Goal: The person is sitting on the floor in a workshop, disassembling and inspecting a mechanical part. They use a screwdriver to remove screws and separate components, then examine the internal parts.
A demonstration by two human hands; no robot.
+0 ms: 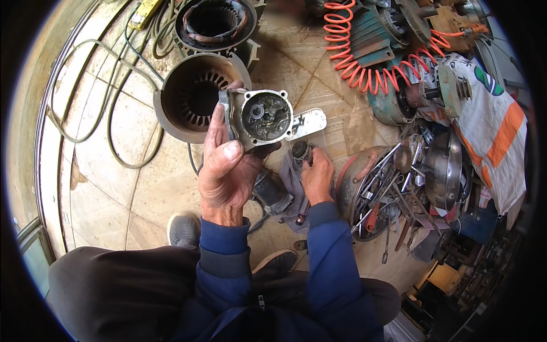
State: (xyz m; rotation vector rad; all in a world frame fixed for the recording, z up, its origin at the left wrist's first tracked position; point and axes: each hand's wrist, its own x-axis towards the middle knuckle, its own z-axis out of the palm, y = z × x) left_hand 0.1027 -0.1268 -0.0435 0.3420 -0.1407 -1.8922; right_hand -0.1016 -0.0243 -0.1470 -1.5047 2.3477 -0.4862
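My left hand [229,174] is closed around a metal gear housing [244,126], thumb on its near side. The housing's open, round face is turned up, and dark grease coats the parts inside. Beyond its right edge lies a flat white piece [310,123]; whether the two touch I cannot tell. My right hand [319,175] grips a small dark part with a round end [301,150], lower and to the right of the housing. Under that hand is a grey cloth [292,178]. A dark cylindrical body [271,192] lies between my wrists, partly hidden.
Two hollow motor stators [165,108] stand beyond my left hand, beside looped cables [111,122] and a yellow power strip [145,13]. To the right are a basin of hand tools [379,188], a steel bowl [444,171], a white sack [496,137] and a coiled orange hose [347,68].
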